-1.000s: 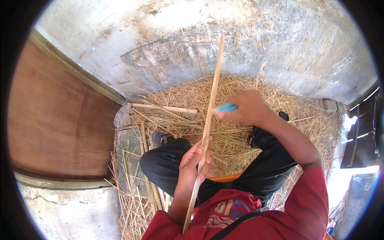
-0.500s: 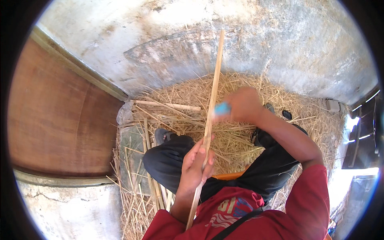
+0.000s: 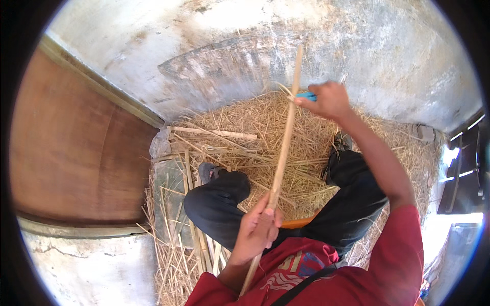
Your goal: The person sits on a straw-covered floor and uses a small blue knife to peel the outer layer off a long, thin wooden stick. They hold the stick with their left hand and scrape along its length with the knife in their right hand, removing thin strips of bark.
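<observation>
Fig. Pale strip [image 3: 284, 153] held lengthwise, its long axis run from about 7 o'clock to just past 12.

The near end of the strip is seen beside the red shirt [image 3: 393, 265], between 6 and 7 o'clock from the left hand [image 3: 259, 227], by which its lower part is gripped. The greater length is directed away from that grip, just past 12 o'clock. The right hand [image 3: 326, 101] is placed at 1 o'clock from the left, well apart and nearer the far tip; a blue tool [image 3: 307, 96] is clasped in it and met with the strip from the 3 o'clock side. The working edge cannot be made out. A thin sliver [image 3: 282, 87] is raised toward 10 o'clock. Straw [image 3: 306, 178] is spread beneath; the stained wall [image 3: 357, 41] is shown beyond the tip.
</observation>
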`<action>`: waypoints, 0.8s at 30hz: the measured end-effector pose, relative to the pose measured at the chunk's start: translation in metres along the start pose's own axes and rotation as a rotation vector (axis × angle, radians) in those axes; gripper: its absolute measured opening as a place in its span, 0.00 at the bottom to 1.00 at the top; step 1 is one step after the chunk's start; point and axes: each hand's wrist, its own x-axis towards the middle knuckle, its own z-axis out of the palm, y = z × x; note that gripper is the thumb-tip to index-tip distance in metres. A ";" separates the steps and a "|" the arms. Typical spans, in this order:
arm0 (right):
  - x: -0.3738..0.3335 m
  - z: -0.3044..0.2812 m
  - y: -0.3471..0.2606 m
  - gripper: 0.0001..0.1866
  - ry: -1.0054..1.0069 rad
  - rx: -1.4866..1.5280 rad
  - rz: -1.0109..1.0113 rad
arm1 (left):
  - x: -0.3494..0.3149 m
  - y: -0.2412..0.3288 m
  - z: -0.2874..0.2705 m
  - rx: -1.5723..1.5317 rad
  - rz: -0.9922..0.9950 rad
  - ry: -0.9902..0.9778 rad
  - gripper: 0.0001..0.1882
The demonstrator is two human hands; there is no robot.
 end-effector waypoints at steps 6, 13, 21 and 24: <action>0.014 0.015 0.067 0.37 0.100 -0.141 -0.084 | -0.002 -0.006 0.009 0.069 -0.066 -0.074 0.24; -0.015 -0.007 0.192 0.48 -0.041 -0.029 0.909 | -0.042 -0.024 0.009 0.181 -0.226 -0.359 0.25; -0.032 -0.027 0.147 0.53 -0.434 0.090 0.779 | -0.001 -0.015 0.003 0.209 -0.058 -0.088 0.24; -0.035 -0.037 0.092 0.46 -0.198 0.171 0.531 | 0.015 -0.015 0.005 0.185 0.006 -0.051 0.23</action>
